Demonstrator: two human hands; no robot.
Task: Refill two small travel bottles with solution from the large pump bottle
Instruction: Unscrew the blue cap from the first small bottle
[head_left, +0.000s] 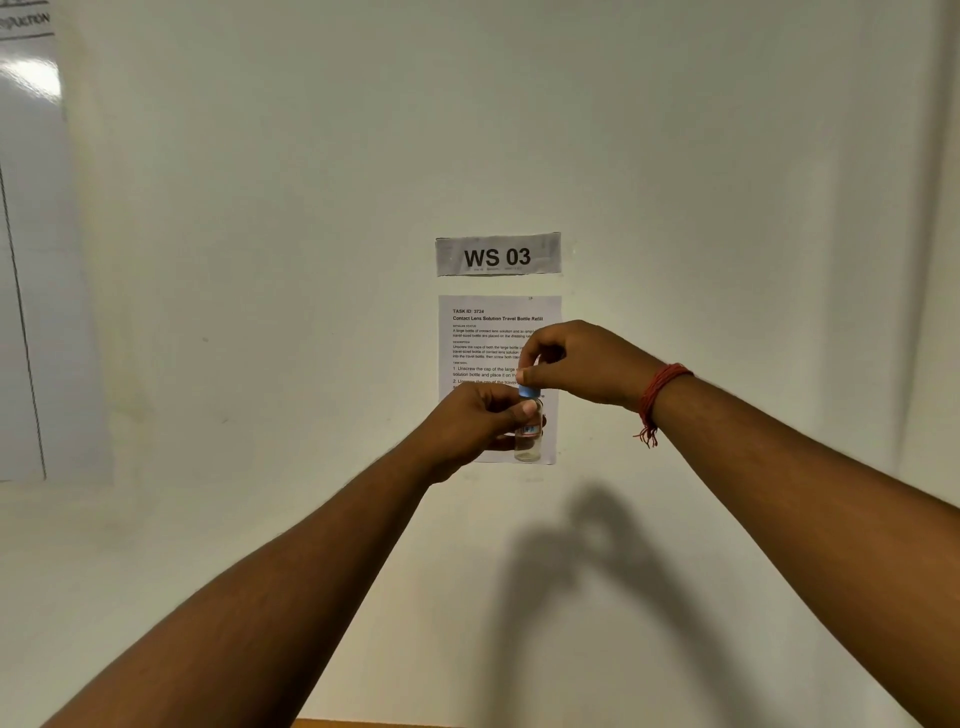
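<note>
- Only the head view is given: both arms reach forward and up, and the work is held in the air in front of a pale wall (727, 208), not resting on any bench.
- Left hand (480, 421) has its fingers curled round the body of a small clear bottle (529, 444), holding it upright; the thumb lies across the glass. This grip probably steadies the bottle against twisting.
- Right hand (576, 364) comes from above, fingertips pinching the blue cap (530, 391) on the bottle's neck. Whether the cap is being loosened or tightened I cannot tell.
- Liquid level inside the bottle is too faint to judge.
- A red thread band (657, 395) circles the right wrist.
- Behind the hands, a printed task sheet (483, 332) is stuck to the wall under a label (497, 254) reading "WS 03".
- No large pump bottle or second small bottle shows; a thin strip of wood (363, 723) shows at the bottom edge.
- Holding it upright likely guards against spilling.
</note>
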